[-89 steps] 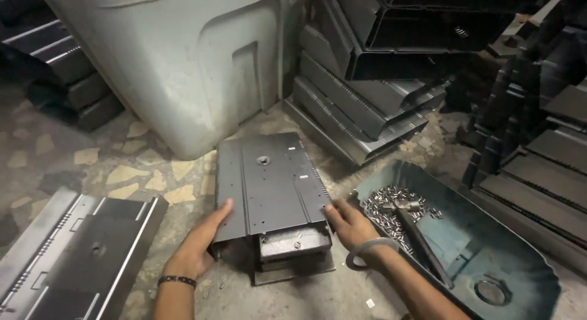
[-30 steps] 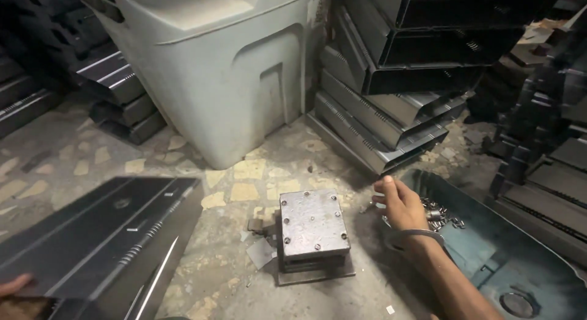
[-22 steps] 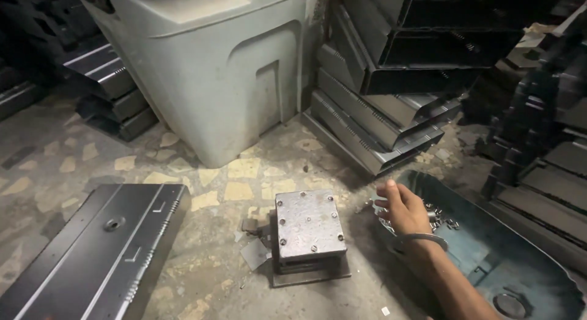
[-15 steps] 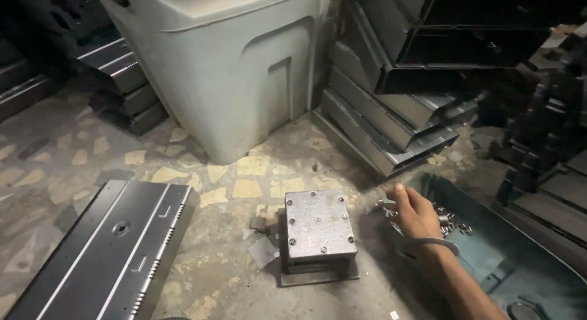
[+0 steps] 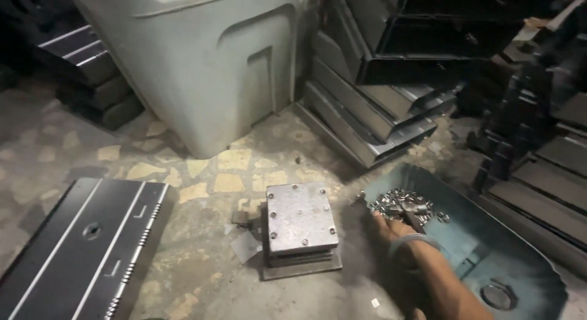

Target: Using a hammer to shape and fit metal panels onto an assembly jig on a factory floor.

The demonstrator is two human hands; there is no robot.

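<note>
One hand shows, the right hand, fingers down among small metal fasteners piled in the teal tray; its grip I cannot tell; they look hard, slippery, light, best pinched singly; left hand unseen; beside it a steel block; beyond, stacked metal channels.

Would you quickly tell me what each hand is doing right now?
Left hand: not in view.
Right hand: reaching into the pile of small metal parts in the blue-green tray; whether its fingers are closed cannot be told.
</note>
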